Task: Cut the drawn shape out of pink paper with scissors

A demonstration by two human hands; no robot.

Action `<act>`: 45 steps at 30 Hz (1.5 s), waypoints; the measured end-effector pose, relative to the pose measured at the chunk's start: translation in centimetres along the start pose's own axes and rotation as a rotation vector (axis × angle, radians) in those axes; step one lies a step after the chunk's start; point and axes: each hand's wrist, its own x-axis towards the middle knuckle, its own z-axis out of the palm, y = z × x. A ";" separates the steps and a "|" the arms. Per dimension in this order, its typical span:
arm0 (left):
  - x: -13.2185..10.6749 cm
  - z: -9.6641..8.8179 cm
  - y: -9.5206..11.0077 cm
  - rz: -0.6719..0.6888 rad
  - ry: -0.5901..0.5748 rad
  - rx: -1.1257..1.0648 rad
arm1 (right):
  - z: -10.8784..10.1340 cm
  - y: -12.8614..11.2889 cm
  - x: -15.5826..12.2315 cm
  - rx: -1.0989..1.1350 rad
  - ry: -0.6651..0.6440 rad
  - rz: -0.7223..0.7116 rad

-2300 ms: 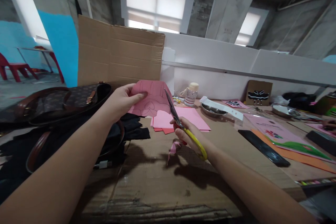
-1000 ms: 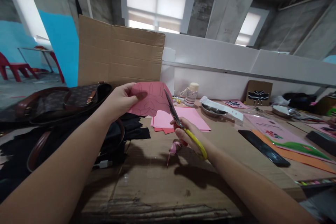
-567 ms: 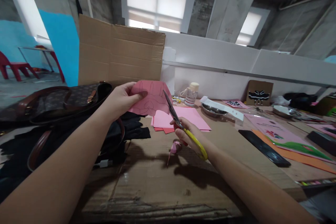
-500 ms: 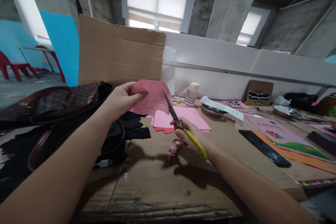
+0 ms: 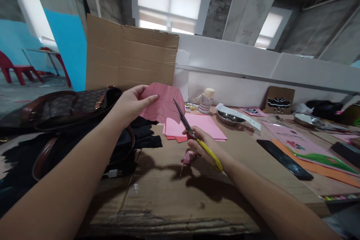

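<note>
My left hand (image 5: 132,103) pinches a pink paper piece (image 5: 164,101) with pencilled outlines and holds it up above the cardboard-covered table (image 5: 157,195). My right hand (image 5: 201,144) grips yellow-handled scissors (image 5: 197,137); their blades point up-left and bite into the paper's right edge. A small pink offcut (image 5: 187,157) hangs or lies just under my right hand. Behind the scissors lies a stack of pink and red sheets (image 5: 202,125).
Brown patterned handbags (image 5: 70,107) and black cloth fill the left. An upright cardboard sheet (image 5: 129,58) stands behind. To the right lie a small bottle (image 5: 206,101), metal dishes (image 5: 229,118), a black phone (image 5: 284,153), and pink, orange and green paper (image 5: 306,150).
The left hand has turned the pink paper a little, and the scissor blades have worked slightly further into its edge. Both arms stay in place.
</note>
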 end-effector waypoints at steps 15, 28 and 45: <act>-0.1 -0.1 0.4 -0.032 0.007 0.000 | 0.3 -0.5 -0.1 0.010 0.002 0.040; -0.1 -0.2 0.4 -0.013 0.023 0.015 | 0.2 -1.0 -0.3 -0.059 -0.008 0.035; -0.1 -0.3 0.8 -0.032 0.029 0.015 | -0.1 -1.4 -0.1 -0.167 -0.027 0.038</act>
